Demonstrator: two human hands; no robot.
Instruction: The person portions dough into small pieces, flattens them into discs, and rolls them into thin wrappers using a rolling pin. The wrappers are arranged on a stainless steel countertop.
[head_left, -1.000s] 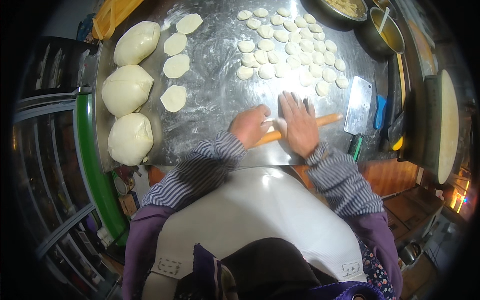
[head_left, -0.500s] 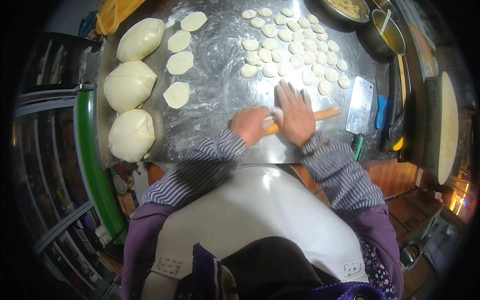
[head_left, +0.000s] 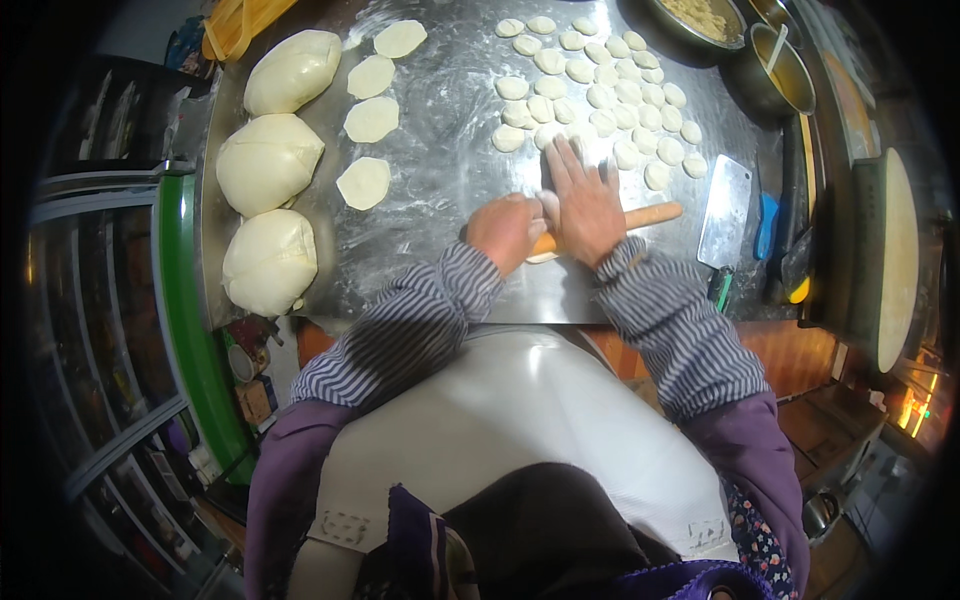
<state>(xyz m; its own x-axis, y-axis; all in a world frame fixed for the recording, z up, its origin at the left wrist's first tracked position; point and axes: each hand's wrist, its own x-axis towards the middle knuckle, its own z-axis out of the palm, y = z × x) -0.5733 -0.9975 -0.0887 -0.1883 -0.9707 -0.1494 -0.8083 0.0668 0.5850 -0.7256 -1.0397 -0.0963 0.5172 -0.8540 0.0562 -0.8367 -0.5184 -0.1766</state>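
Note:
My right hand (head_left: 588, 215) lies palm down across a light wooden rolling pin (head_left: 655, 213), its fingers stretched out toward the far side. Under the pin, a thin dough wrapper (head_left: 543, 258) shows only a pale edge. My left hand (head_left: 505, 232) is curled closed at the wrapper's left side, close by the pin's left end; its fingertips are partly hidden. Beyond my hands, many small flattened dough pieces (head_left: 601, 97) are spread on the floured metal table (head_left: 430, 220). Several larger rolled wrappers (head_left: 364, 183) form a column to the left.
Three big dough lumps (head_left: 268, 262) line the left edge. A cleaver (head_left: 725, 212) and a blue-handled tool (head_left: 766, 226) lie at the right. A bowl of filling (head_left: 705, 18) and a metal pot (head_left: 770, 75) with a spoon stand at the far right.
The rolling pin has turned slightly and shifted a little away from me with my right hand. More of the wrapper's edge shows beneath it. My left hand stays closed beside it.

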